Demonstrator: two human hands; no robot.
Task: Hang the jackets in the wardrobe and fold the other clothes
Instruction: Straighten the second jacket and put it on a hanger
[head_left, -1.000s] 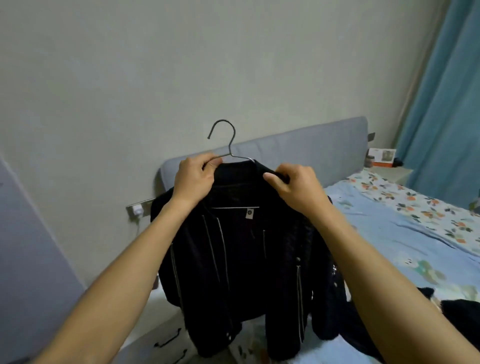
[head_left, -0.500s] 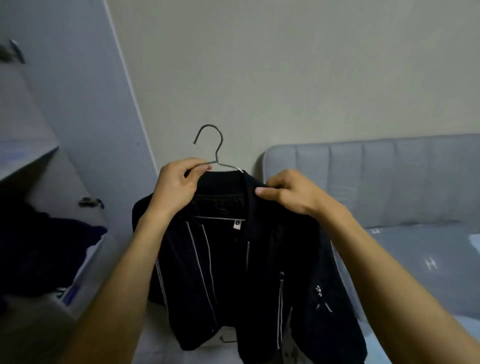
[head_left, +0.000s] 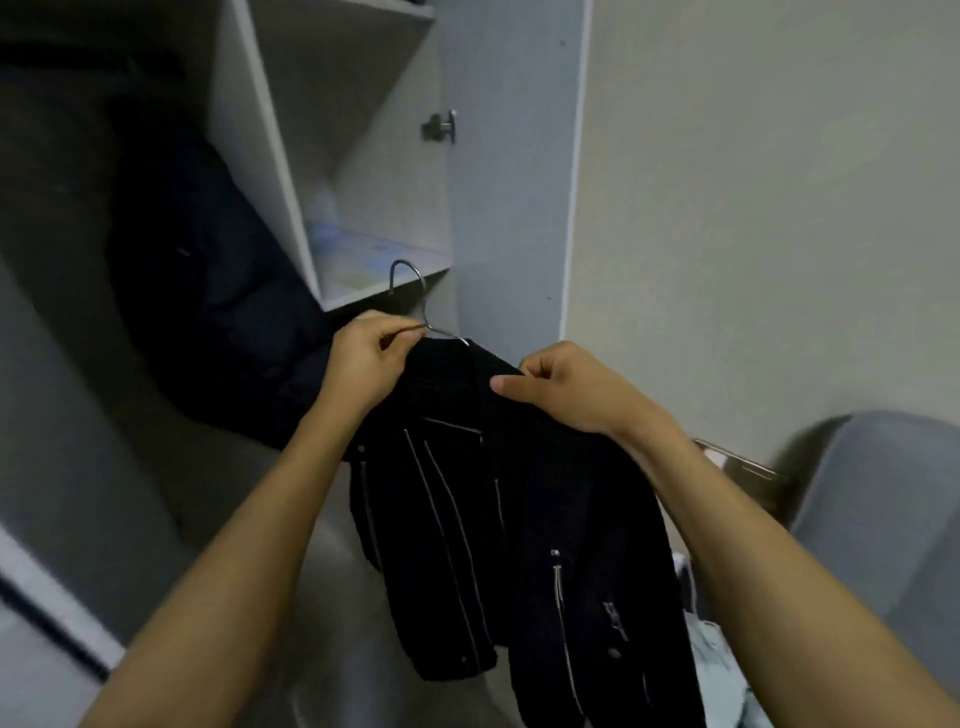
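Note:
A black jacket (head_left: 519, 519) with silver zips hangs on a metal wire hanger (head_left: 410, 296) in front of me. My left hand (head_left: 363, 364) grips the hanger's wire at the left shoulder, just below the hook. My right hand (head_left: 566, 389) pinches the jacket's collar at the right shoulder. The open wardrobe (head_left: 509, 182) stands straight ahead, and the hanger's hook sits in front of its lower shelf edge (head_left: 384, 291).
Dark clothes (head_left: 208, 291) hang in the wardrobe's left section. White shelves (head_left: 322, 104) fill its right section, with a door hinge (head_left: 440, 127) on the side panel. A grey padded headboard (head_left: 878, 509) is at the right, below a bare wall (head_left: 753, 208).
My view has swung left from the bed and headboard to the open wardrobe. Both hands keep their hold, and the jacket on its hanger has come up close to the shelves.

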